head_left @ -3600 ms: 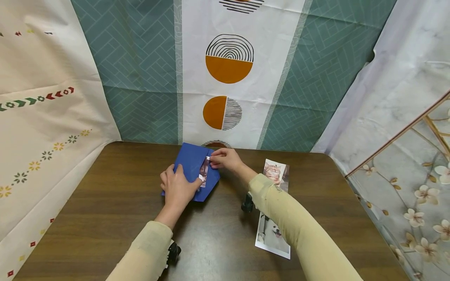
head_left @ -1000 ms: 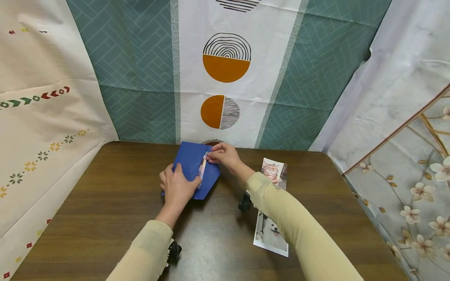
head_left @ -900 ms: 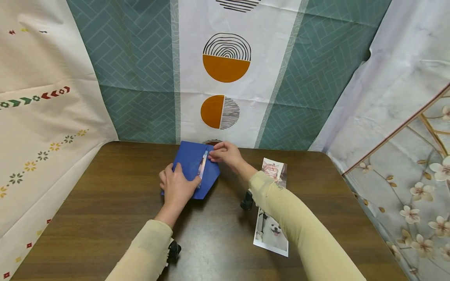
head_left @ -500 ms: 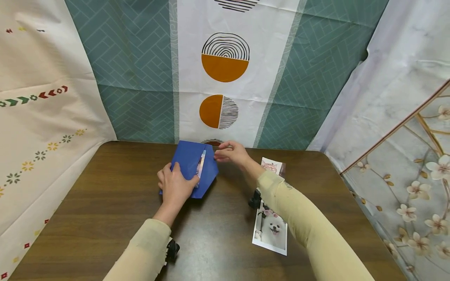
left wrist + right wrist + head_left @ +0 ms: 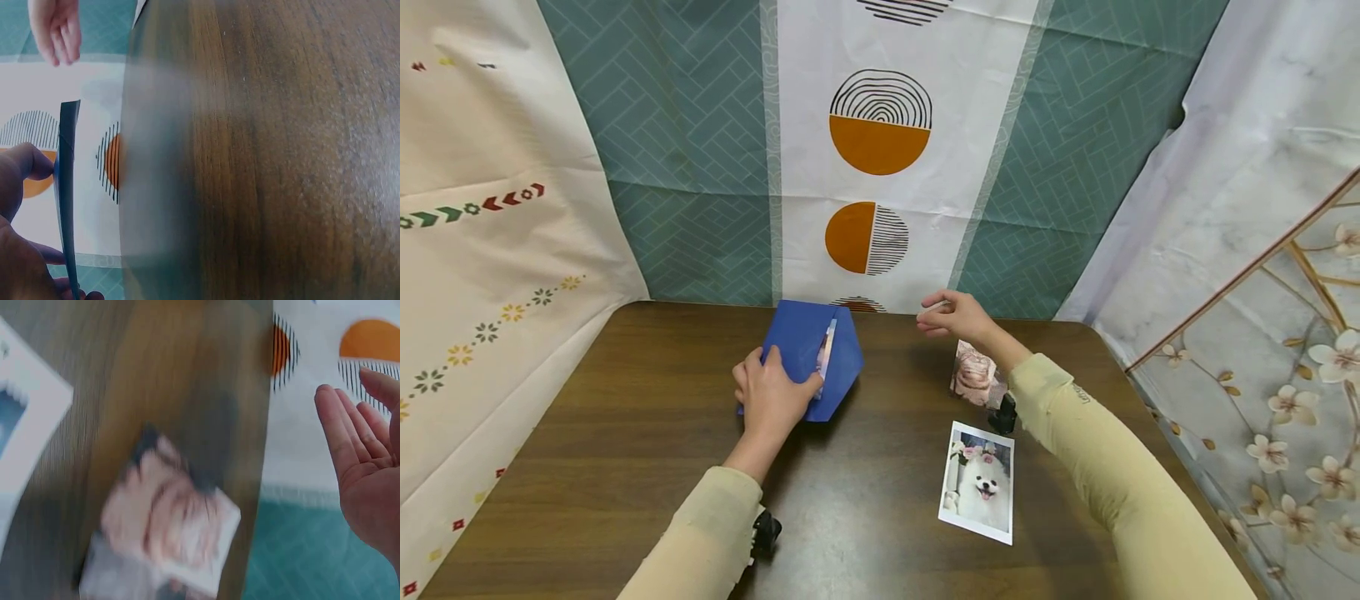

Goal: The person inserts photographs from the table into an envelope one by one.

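My left hand (image 5: 771,400) grips the near-left side of a blue envelope (image 5: 801,329), thumb on its front. In the left wrist view the envelope (image 5: 66,187) shows edge-on between thumb and fingers. A photo (image 5: 826,350) sits inside it, a narrow strip showing at the slit beside the pointed flap. My right hand (image 5: 958,321), fingers loosely bent and nothing in them, hovers over the table's back, above a cat photo (image 5: 974,375). In the right wrist view its fingers (image 5: 340,431) are extended. The right sleeve and wrist camera overlap the cat photo's lower right part.
Closer to the front right, a white-bordered photo of a white dog (image 5: 981,483) lies face up on the brown wooden table (image 5: 865,500). A patterned curtain (image 5: 715,208) hangs right behind the table's far edge, with printed cloths at both sides.
My right hand has let go of the photo at the envelope's slit and moved right, over the cat photo. That photo has sunk deeper into the envelope. My left hand keeps its grip.
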`<act>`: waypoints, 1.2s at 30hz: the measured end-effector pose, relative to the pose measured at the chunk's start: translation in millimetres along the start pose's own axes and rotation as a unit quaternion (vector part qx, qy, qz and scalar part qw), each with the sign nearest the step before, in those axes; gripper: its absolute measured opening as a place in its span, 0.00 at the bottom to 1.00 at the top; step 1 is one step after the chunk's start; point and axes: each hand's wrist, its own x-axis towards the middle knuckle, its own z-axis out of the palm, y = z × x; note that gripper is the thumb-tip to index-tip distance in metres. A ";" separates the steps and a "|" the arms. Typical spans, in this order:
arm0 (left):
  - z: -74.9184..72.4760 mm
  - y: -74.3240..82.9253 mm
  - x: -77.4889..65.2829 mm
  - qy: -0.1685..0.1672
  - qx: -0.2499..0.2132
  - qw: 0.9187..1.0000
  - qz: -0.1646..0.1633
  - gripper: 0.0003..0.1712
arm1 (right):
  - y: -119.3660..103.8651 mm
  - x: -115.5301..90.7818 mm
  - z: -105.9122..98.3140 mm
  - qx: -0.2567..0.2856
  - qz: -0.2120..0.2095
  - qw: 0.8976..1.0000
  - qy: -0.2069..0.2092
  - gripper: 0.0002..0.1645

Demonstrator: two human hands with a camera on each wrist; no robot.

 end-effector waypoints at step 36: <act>1.2 -3.5 1.1 -0.007 0.006 1.000 -0.007 0.51 | 73.9 -51.6 -109.4 -0.382 0.021 0.921 0.076 0.35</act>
